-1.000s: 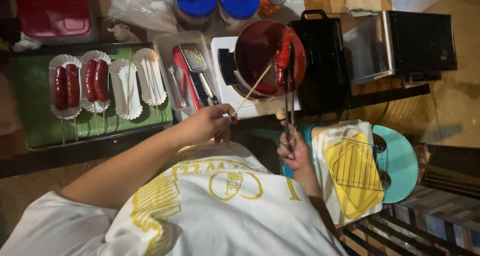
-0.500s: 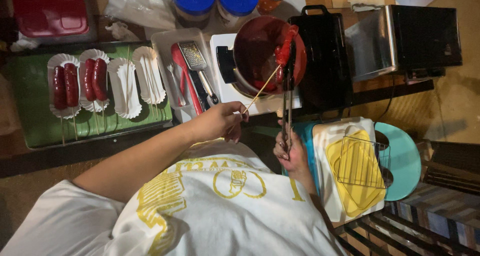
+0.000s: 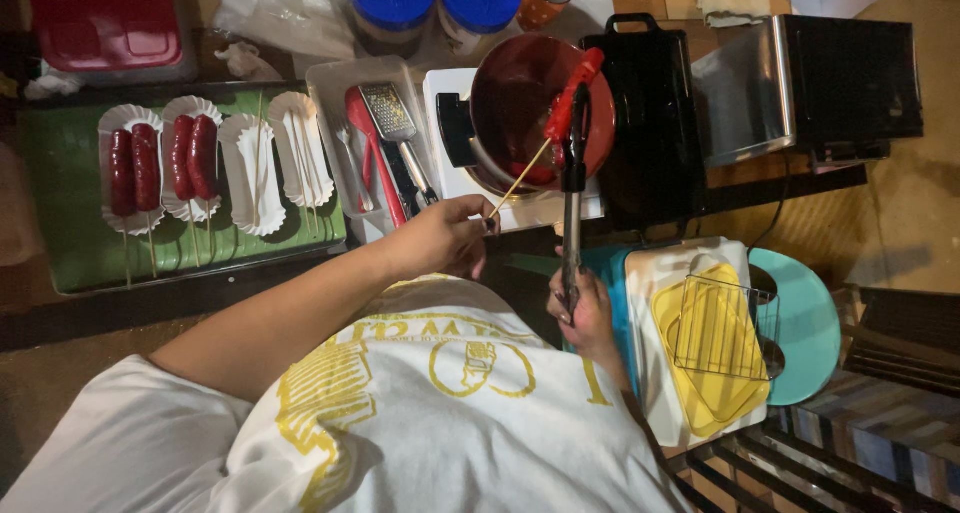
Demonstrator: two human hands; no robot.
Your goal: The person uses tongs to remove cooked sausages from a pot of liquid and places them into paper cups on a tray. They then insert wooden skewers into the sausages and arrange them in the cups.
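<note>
Over the small white cooker (image 3: 455, 173), my left hand (image 3: 440, 238) pinches the near end of a thin wooden skewer (image 3: 520, 180), whose far end dips into the red pot (image 3: 525, 103). My right hand (image 3: 585, 313) is wrapped around the handle end of long tongs (image 3: 572, 163), and their red tips reach over the pot's rim. Something red sits low in the pot where the skewer ends; I think it is a sausage on the stick, though the shadow there makes it hard to be sure. By my reckoning I am cooking one skewered sausage and steadying it with both tools. Getting it out would call for a firm pinch on the stick, a level lift, and the tongs closed under the sausage so it does not slide off. To the left, on the green tray (image 3: 60, 263), paper boats hold more red sausages (image 3: 160, 163) on sticks and spare bare skewers (image 3: 300, 153). Beside the cooker, a clear tub (image 3: 330, 83) holds a grater (image 3: 385, 113) and other utensils.
</note>
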